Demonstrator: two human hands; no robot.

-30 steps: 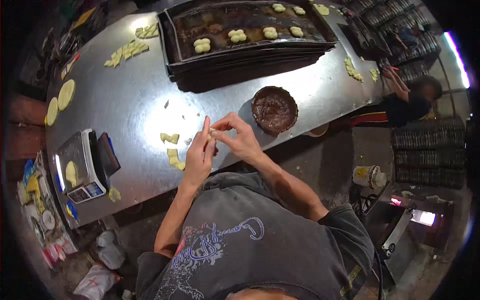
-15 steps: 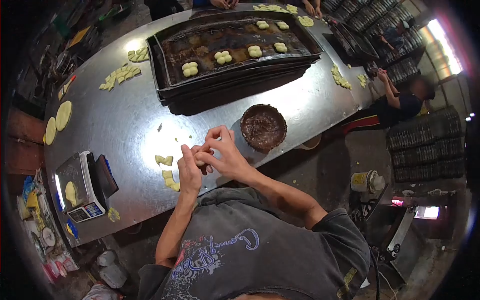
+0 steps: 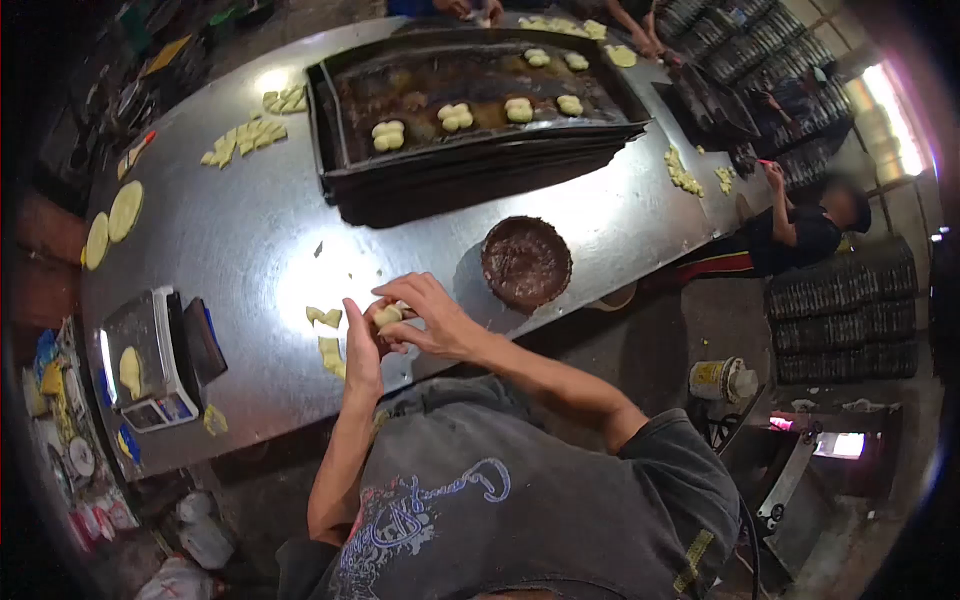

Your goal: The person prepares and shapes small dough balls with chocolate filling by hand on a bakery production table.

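Both hands meet over the near edge of the metal table. A small lump of pale dough (image 3: pixel 387 316) lies between them. My left hand (image 3: pixel 362 345) holds it from the left, palm turned inward and thumb raised. From the right, my right hand (image 3: pixel 432 315) closes its fingers on the same lump. Beside my left hand are flat dough pieces (image 3: pixel 331 354). To the right of the hands stands a round brown bowl (image 3: pixel 526 264) with dark, sticky-looking contents. Beyond them, a stack of dark trays (image 3: pixel 480 150) bears several clustered dough balls (image 3: pixel 456 117).
A scale (image 3: pixel 165 410) with dough on it stands at the left. Cut dough (image 3: pixel 243 139) and flat rounds (image 3: pixel 125 210) lie farther back. Co-workers' hands show at the far edge, and a person (image 3: pixel 800 225) is at the right.
The view has shifted slightly. My right hand's fingers have moved apart from my left fingertips, and the dough lump between the hands now shows more clearly.
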